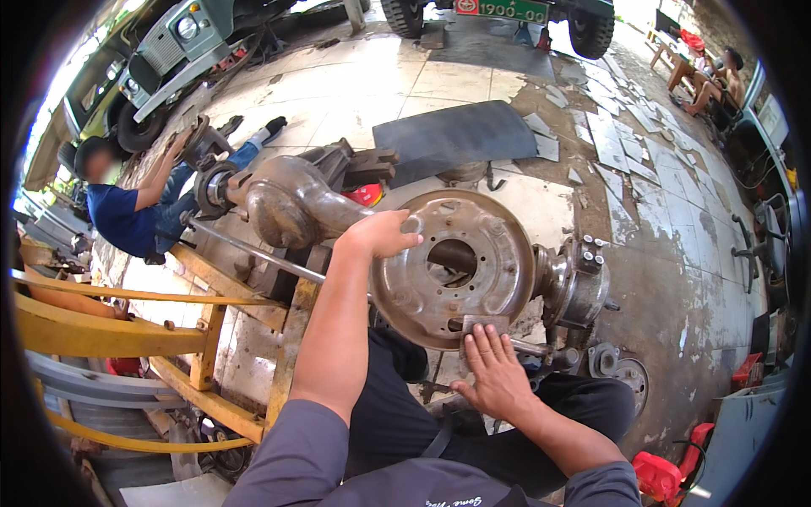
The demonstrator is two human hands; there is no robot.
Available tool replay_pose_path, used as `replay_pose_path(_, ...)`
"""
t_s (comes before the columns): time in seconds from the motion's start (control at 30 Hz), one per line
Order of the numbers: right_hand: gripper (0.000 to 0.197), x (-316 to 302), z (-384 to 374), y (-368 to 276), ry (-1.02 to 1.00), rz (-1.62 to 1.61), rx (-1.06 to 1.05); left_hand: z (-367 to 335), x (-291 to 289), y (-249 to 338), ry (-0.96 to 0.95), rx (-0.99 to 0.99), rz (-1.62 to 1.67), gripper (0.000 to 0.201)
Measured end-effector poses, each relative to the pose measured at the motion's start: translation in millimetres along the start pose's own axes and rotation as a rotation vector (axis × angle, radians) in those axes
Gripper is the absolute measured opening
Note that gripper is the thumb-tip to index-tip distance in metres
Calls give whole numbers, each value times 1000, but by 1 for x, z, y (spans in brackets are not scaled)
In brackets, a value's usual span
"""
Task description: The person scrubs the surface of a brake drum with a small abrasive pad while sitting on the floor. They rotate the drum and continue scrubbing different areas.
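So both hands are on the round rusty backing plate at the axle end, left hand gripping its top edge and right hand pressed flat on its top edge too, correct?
Not quite. The head view shows the left hand gripping the top edge of the backing plate, but the right hand lies flat against the plate's bottom edge, not its top. Both hands are on the plate at the axle end.

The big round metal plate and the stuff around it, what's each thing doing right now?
Round metal plate: upright on the axle end, rusty, centre hole open.
Left hand: gripping the plate's upper rim.
Right hand: flat, fingers spread, against the plate's lower edge.
Axle housing: lying sideways, raised off the floor.
Yellow frame: standing beside the axle.
Co-worker in blue: sitting at the far axle end.
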State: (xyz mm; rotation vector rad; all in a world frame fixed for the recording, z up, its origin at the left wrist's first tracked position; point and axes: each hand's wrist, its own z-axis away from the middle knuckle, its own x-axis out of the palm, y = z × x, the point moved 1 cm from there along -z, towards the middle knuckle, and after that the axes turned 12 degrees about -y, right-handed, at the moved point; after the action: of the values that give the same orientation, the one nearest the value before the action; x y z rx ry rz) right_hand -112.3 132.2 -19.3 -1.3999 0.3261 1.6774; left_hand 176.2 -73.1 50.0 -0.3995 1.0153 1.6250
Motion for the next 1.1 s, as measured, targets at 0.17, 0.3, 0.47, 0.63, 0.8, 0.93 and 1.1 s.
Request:
replay_pose_path(0.17, 88, -5, -4, 25, 51, 28, 170, 1, 1, 0, -29, -51, -21, 84)
replay_pose_path(0.3, 89, 3, 5, -5, -8, -8, -12, -1, 0, 0, -41, -11, -26, 85)
replay_pose_path(0.47, 89, -1, -1, 22, 85, -6, 295, -8, -1, 2, -80, -34, -66, 82)
replay_pose_path(0.63, 89, 10, -1, -11, 20, 22, 103, -12, 7, 11, -78, 28, -48, 74)
replay_pose_path(0.8, 87, 8, -9, 19, 125, 62, 315, 4, 16, 5, -52, 5, 2, 71)
replay_pose_path(0.93, 88, 20, 1, -11, -4, 103, 76, 31, 7, 12, -22, 40, 37, 72)
replay_pose_path(1.1, 86, 4, -5, 18, 108, 19, 366, 54, 9, 5, -43, 17, 19, 77)
